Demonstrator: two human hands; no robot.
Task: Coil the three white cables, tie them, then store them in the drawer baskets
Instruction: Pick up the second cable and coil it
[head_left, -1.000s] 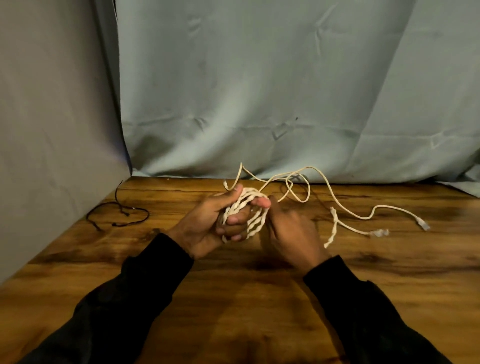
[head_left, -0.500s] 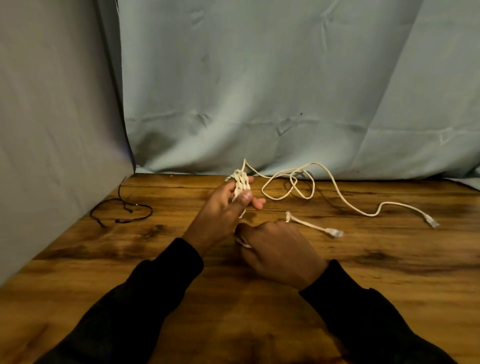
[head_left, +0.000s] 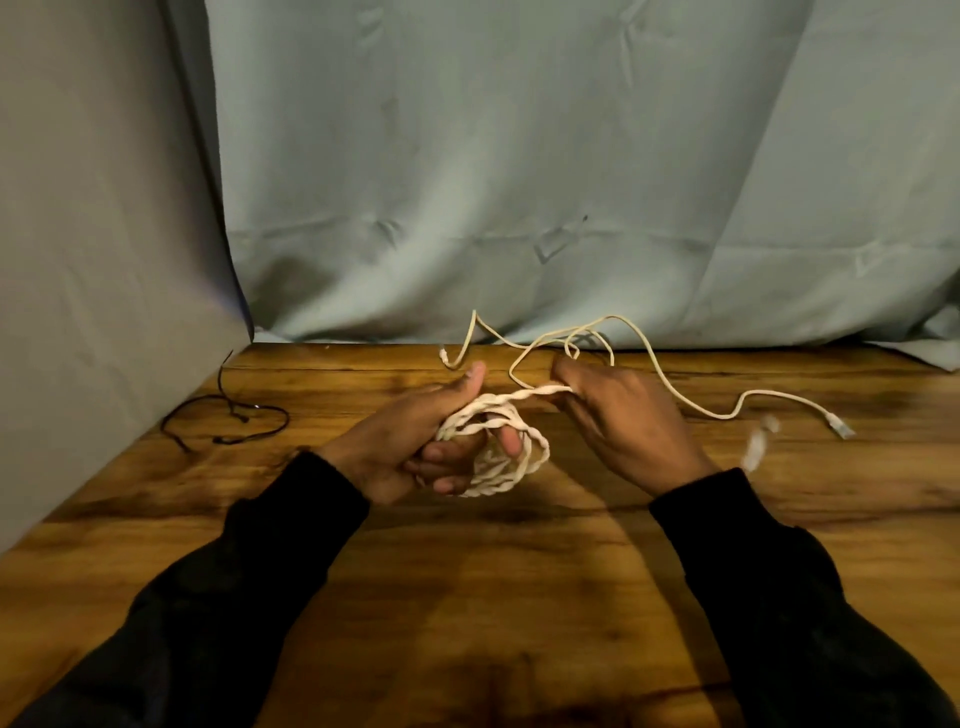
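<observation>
**Two hands are working on a twisted white cable above the table**

The left hand (head_left: 415, 447) is staying low over the wooden table (head_left: 519, 597), thumb pointing up and away from the person. Its fingers are curling through a coil of twisted white cable (head_left: 498, 452), and the loops are hanging around those fingers, with one fingertip showing through the coil. The right hand (head_left: 623, 421) is reaching forward a little higher and to the right, its back turned to the camera. Its fingers are bending down and are pinching the same cable, so a short twisted stretch is running tight between the two hands.

The twisted cable is thick and looks like strands wound together. A thinner white cable (head_left: 675, 384) is lying behind the hands in loose curves near the grey cloth backdrop (head_left: 519, 182), and its connector (head_left: 839, 427) is resting on the table at the right. A blurred white cable end (head_left: 758, 441) is showing beside the right wrist; I cannot tell which cable it belongs to. A thin black cord (head_left: 228, 421) is lying at the left, well apart from the hands. Both arms are wearing black sleeves (head_left: 260, 571).
</observation>
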